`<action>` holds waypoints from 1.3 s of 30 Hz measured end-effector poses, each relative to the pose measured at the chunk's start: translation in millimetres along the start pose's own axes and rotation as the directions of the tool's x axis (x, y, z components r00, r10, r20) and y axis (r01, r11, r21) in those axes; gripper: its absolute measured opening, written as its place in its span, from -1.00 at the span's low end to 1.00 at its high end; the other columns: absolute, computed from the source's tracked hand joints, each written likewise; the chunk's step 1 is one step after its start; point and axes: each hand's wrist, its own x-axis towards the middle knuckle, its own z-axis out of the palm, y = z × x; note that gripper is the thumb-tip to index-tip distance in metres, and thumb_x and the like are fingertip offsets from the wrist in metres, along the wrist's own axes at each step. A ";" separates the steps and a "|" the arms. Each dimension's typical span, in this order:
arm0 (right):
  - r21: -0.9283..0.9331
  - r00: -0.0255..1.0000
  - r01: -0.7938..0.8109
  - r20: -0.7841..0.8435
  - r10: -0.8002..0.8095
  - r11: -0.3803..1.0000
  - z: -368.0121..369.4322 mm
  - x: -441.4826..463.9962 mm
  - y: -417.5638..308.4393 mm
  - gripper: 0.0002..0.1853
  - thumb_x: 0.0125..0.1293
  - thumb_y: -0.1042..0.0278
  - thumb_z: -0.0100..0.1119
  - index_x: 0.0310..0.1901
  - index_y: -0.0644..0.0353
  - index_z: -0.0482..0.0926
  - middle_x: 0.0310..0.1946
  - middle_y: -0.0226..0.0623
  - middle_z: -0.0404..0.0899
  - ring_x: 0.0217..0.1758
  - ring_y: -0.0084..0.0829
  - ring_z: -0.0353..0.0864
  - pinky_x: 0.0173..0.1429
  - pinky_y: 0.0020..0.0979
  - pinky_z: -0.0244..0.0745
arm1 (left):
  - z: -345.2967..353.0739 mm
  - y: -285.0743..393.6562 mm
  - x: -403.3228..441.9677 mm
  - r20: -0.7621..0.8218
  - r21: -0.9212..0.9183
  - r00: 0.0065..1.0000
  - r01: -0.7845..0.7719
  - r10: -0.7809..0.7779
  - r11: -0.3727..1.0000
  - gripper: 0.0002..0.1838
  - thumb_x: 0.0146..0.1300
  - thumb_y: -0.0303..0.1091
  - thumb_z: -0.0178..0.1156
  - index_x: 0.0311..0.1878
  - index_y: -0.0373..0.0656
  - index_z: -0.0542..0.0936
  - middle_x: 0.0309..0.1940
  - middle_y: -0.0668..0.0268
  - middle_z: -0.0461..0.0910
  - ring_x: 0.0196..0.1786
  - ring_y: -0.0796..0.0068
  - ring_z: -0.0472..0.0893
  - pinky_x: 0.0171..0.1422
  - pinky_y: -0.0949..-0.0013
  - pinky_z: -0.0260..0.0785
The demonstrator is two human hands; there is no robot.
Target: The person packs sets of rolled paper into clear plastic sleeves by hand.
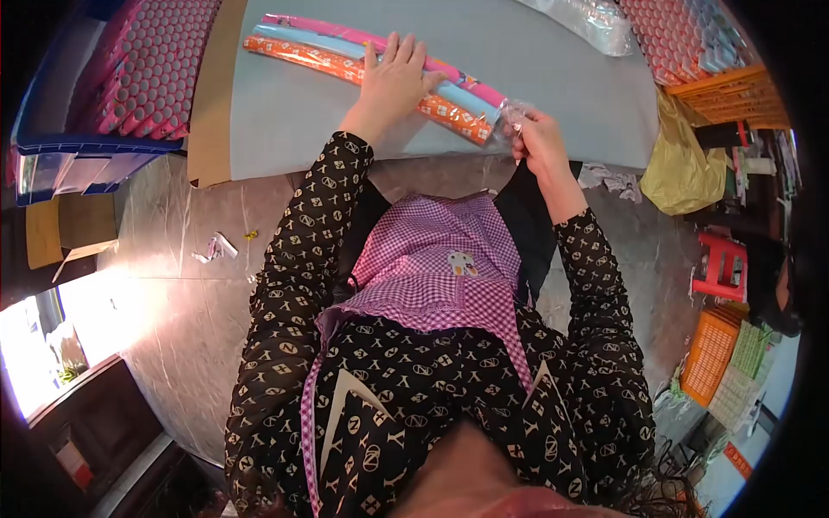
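Observation:
Three long rolls of patterned paper lie side by side at a slant on the grey tabletop: a pink roll (479, 89), a light blue roll (465, 97) and an orange roll (302, 59) with white marks. My left hand (395, 82) rests across their middle with its fingers spread, pressing on them. At their right end my right hand (540, 142) is closed in a pinch on a crumpled clear plastic bag (511, 116). The bag covers that end of the rolls; how far it reaches along them is hard to make out.
A blue crate (95, 142) packed with pink rolls (160, 73) stands at the left of the grey table (302, 129). More clear plastic (591, 26) lies at the back right, near an orange basket (730, 95) of rolls. A yellow bag (682, 164) hangs by the right edge.

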 end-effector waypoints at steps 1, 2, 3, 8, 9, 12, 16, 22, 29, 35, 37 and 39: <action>-0.027 1.000 0.022 0.006 -0.022 0.999 1.6 -2.0 -3.1 -0.83 0.22 0.35 0.22 -0.30 0.31 0.58 -0.63 -0.42 0.45 -0.72 -0.66 0.30 -0.70 -0.55 0.20 | 0.3 0.7 -0.4 0.002 0.000 1.000 0.002 -0.002 1.000 -0.26 0.33 0.24 -0.15 0.33 -0.18 0.30 0.37 0.17 0.25 0.48 0.15 0.11 0.47 -0.19 -0.19; -0.028 1.000 0.021 0.008 -0.021 0.999 1.5 -0.9 -1.6 -0.83 0.22 0.35 0.22 -0.30 0.31 0.58 -0.63 -0.42 0.45 -0.72 -0.66 0.30 -0.70 -0.55 0.20 | 0.4 1.6 -0.8 -0.006 0.005 1.000 -0.003 0.003 1.000 -0.27 0.33 0.24 -0.15 0.33 -0.18 0.30 0.37 0.17 0.25 0.48 0.15 0.11 0.47 -0.19 -0.19; -0.071 0.999 0.047 0.004 -0.047 0.996 0.9 1.4 1.0 -0.83 0.22 0.34 0.23 -0.28 0.28 0.59 -0.63 -0.43 0.45 -0.71 -0.66 0.29 -0.69 -0.55 0.22 | 0.3 2.2 -0.8 -0.014 0.012 1.000 -0.007 0.007 1.000 -0.27 0.33 0.24 -0.14 0.33 -0.17 0.30 0.37 0.17 0.25 0.48 0.16 0.12 0.47 -0.19 -0.18; -0.185 0.993 0.116 0.002 -0.117 0.976 4.3 6.5 1.7 -0.86 0.20 0.36 0.23 -0.29 0.25 0.60 -0.65 -0.45 0.43 -0.70 -0.65 0.31 -0.67 -0.54 0.27 | -0.3 5.6 -3.7 -0.081 -0.004 0.997 -0.020 0.020 1.000 -0.29 0.32 0.20 -0.09 0.28 -0.23 0.34 0.33 0.10 0.30 0.45 0.09 0.16 0.45 -0.20 -0.15; -0.194 0.992 0.120 -0.010 -0.124 0.974 4.9 7.2 1.6 -0.87 0.19 0.38 0.22 -0.30 0.26 0.60 -0.66 -0.46 0.42 -0.70 -0.65 0.31 -0.67 -0.54 0.27 | 0.0 5.0 -3.6 -0.128 -0.013 0.990 -0.056 0.054 0.998 -0.30 0.30 0.17 -0.04 0.24 -0.28 0.38 0.29 0.03 0.33 0.42 0.03 0.20 0.44 -0.22 -0.15; -0.196 0.992 0.125 -0.010 -0.129 0.973 5.2 12.1 2.2 -0.88 0.18 0.41 0.20 -0.32 0.28 0.59 -0.67 -0.46 0.40 -0.70 -0.65 0.31 -0.66 -0.53 0.27 | -2.9 7.3 -3.5 -0.147 -0.045 0.988 -0.044 0.037 0.998 -0.32 0.29 0.14 -0.01 0.21 -0.31 0.40 0.25 0.02 0.37 0.40 0.00 0.23 0.44 -0.21 -0.13; -0.185 0.993 0.111 -0.027 -0.118 0.976 6.5 13.8 1.2 -0.88 0.18 0.41 0.20 -0.34 0.29 0.58 -0.67 -0.46 0.39 -0.70 -0.65 0.32 -0.67 -0.52 0.25 | -9.3 8.0 -4.0 -0.055 0.005 0.998 -0.001 0.001 1.000 -0.31 0.34 0.17 -0.10 0.30 -0.23 0.33 0.34 0.12 0.28 0.46 0.09 0.14 0.45 -0.17 -0.12; -0.210 0.988 0.152 0.022 -0.150 0.966 -0.8 13.1 7.2 -0.85 0.21 0.38 0.20 -0.29 0.30 0.58 -0.63 -0.41 0.46 -0.72 -0.63 0.32 -0.68 -0.53 0.24 | -5.1 6.9 -5.6 -0.067 -0.040 0.998 0.013 -0.016 0.999 -0.33 0.33 0.15 -0.07 0.28 -0.24 0.34 0.34 0.10 0.28 0.45 0.05 0.15 0.46 -0.18 -0.14; -0.319 0.984 0.180 0.056 -0.171 0.930 -10.2 -15.1 14.8 -0.79 0.24 0.30 0.22 -0.33 0.31 0.60 -0.64 -0.39 0.50 -0.76 -0.66 0.30 -0.69 -0.57 0.18 | -13.0 7.5 -6.2 -0.077 -0.084 0.997 -0.004 -0.003 0.996 -0.31 0.32 0.15 -0.05 0.23 -0.31 0.37 0.30 -0.02 0.30 0.44 0.00 0.15 0.46 -0.19 -0.17; -0.339 0.980 0.185 0.136 -0.146 0.923 -4.6 -13.9 29.1 -0.81 0.23 0.33 0.19 -0.43 0.29 0.57 -0.65 -0.40 0.48 -0.75 -0.66 0.32 -0.68 -0.59 0.15 | -12.5 9.6 -6.0 -0.069 -0.111 0.997 0.015 -0.022 0.994 -0.31 0.33 0.15 -0.07 0.24 -0.30 0.36 0.32 0.00 0.29 0.45 0.03 0.14 0.45 -0.18 -0.17; -0.305 0.978 0.200 0.121 -0.170 0.931 0.2 -17.0 29.1 -0.78 0.22 0.31 0.22 -0.49 0.28 0.56 -0.70 -0.45 0.43 -0.76 -0.67 0.29 -0.69 -0.58 0.12 | -14.0 9.7 -6.3 -0.064 -0.124 0.998 0.018 -0.026 0.992 -0.31 0.32 0.16 -0.07 0.25 -0.30 0.36 0.32 0.01 0.28 0.45 0.04 0.13 0.45 -0.18 -0.17; -0.274 0.976 0.213 0.101 -0.193 0.938 3.5 -18.5 29.2 -0.73 0.21 0.29 0.24 -0.55 0.28 0.56 -0.76 -0.49 0.37 -0.78 -0.68 0.25 -0.69 -0.57 0.10 | -13.7 10.3 -6.0 -0.042 -0.111 0.999 0.027 -0.031 0.994 -0.29 0.31 0.16 -0.06 0.25 -0.30 0.36 0.33 0.01 0.27 0.46 0.05 0.13 0.46 -0.17 -0.17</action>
